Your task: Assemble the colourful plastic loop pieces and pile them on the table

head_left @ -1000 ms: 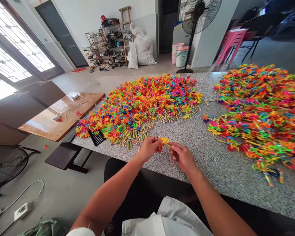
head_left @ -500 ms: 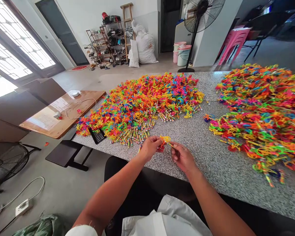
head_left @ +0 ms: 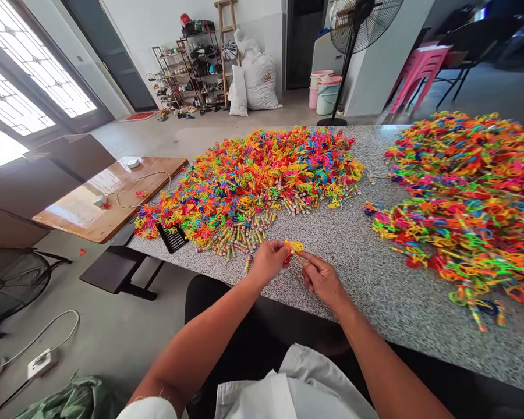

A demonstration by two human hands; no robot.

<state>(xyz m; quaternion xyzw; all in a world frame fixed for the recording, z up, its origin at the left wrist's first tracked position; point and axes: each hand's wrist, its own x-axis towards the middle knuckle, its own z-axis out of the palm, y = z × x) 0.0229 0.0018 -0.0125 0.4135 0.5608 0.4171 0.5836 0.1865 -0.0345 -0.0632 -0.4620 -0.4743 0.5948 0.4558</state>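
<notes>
My left hand (head_left: 268,263) is closed in a pinch on a small yellow looped plastic piece (head_left: 295,247), above the front of the speckled table. A bit of red shows below that piece, partly hidden by the fingers. Just to the right, my right hand (head_left: 325,281) pinches a thin short patterned stick, mostly covered by its fingers, whose end meets the yellow piece. Short patterned sticks (head_left: 240,238) with pale ends lie beyond my left hand, along the front of a large heap of coloured plastic pieces (head_left: 266,169).
A second heap of coloured pieces (head_left: 471,215) covers the right of the speckled table (head_left: 367,273). A black slotted tray (head_left: 172,238) leans at the left edge. Further left are a wooden board (head_left: 113,192) and a floor fan (head_left: 13,285); a standing fan (head_left: 349,58) is behind.
My right hand has shifted slightly left, closer to my left hand. The yellow piece has turned a little, and less red shows beneath it. The view has moved slightly.
</notes>
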